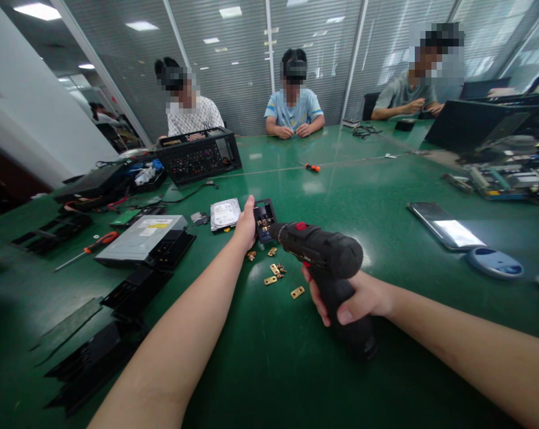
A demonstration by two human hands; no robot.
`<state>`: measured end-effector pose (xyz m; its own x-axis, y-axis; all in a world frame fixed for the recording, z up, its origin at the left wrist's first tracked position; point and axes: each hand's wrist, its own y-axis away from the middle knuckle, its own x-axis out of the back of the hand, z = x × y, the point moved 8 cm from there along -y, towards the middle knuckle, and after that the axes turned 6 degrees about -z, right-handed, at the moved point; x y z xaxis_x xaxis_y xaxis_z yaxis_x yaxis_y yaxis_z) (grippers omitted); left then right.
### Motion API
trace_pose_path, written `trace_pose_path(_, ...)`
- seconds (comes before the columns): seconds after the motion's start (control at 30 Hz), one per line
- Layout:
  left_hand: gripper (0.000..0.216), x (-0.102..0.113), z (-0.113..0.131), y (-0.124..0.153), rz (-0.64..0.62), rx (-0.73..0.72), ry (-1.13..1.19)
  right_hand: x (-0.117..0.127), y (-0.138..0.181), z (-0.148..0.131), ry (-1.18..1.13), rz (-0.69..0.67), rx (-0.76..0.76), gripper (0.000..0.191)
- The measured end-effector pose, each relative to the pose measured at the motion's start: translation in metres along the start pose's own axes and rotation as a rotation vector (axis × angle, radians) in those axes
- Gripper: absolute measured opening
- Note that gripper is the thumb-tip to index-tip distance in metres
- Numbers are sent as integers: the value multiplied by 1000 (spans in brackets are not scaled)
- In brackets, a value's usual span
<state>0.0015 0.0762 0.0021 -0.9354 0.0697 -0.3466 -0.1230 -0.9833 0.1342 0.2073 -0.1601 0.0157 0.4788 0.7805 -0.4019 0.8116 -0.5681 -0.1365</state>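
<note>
My right hand [356, 298] is wrapped round the grip of a black cordless drill [321, 247] with red accents. The drill's nose points left into a small dark terminal block [265, 210] with brass pieces inside; whether the bit touches a screw I cannot tell. My left hand [247, 225] grips the block's left side, thumb up and the other fingers mostly hidden. Below the block lie several loose brass pieces: a flat brass plate [297, 292] with holes, another brass plate [270, 280], and brass screws [280, 271].
Left of my hands lie a hard drive [225, 213], an optical drive [144, 238], an orange-handled screwdriver [102, 240] and black brackets. Behind stands a computer case [200, 156]. A phone [446, 226] and blue round object [495, 263] are at right. Three people sit across the green table [368, 179].
</note>
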Motion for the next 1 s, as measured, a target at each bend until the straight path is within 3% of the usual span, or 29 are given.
trace_pose_path(1.0,69,2,1,-2,7,-20,-23,0,0,0,9,-23,2,84)
